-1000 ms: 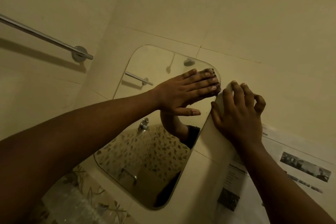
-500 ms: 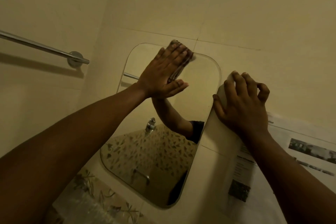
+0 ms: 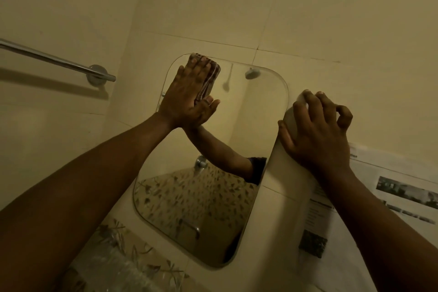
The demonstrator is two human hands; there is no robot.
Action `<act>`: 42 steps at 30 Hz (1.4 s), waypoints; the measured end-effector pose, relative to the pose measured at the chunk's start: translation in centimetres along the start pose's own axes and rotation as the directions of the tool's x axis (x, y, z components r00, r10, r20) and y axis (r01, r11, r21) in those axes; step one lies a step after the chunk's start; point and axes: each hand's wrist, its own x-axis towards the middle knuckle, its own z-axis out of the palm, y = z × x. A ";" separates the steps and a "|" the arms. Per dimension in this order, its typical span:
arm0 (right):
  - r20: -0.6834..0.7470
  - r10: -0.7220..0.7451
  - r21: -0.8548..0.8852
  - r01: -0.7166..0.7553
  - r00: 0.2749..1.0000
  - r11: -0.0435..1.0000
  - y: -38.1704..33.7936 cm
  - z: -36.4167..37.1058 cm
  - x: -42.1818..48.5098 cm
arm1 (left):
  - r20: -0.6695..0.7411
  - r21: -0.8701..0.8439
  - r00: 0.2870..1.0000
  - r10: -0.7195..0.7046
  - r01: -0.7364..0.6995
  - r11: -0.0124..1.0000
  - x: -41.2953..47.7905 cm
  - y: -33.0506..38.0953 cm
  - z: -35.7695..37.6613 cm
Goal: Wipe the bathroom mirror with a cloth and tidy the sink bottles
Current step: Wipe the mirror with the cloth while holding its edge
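Wiping, head view: I press the cloth (image 3: pixel 208 78) flat under my left hand (image 3: pixel 189 99), palm spread wide so the fabric stays against the glass.
Cloth place: at the mirror's (image 3: pixel 213 173) top-left corner, touching its rim.
Right hand (image 3: pixel 317 130): fingers curled on the wall just right of the mirror's upper edge, holding nothing; I judge it braces my reach.
Mirror's lower part: not yet reached by the cloth.
Bottles: I cannot see them or the sink below the mirror.
Towel rail (image 3: pixel 59 61): well left of the mirror, untouched.
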 end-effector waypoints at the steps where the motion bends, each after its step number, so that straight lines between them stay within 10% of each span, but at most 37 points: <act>1: 0.001 0.003 0.001 -0.003 1.000 1.000 0.0 0.0 0.0 | -0.005 -0.002 1.000 -0.011 0.011 1.000 -0.2 0.0 0.0; 12: -0.001 0.015 0.028 -0.015 1.000 0.999 0.1 -0.2 0.0 | -0.036 -0.054 0.977 -0.211 0.209 0.976 -1.8 0.3 0.0; 42: -0.031 0.012 0.047 -0.011 0.999 0.999 0.1 0.2 0.1 | 0.073 -0.118 0.978 -0.195 0.203 0.972 -13.9 -2.3 1.0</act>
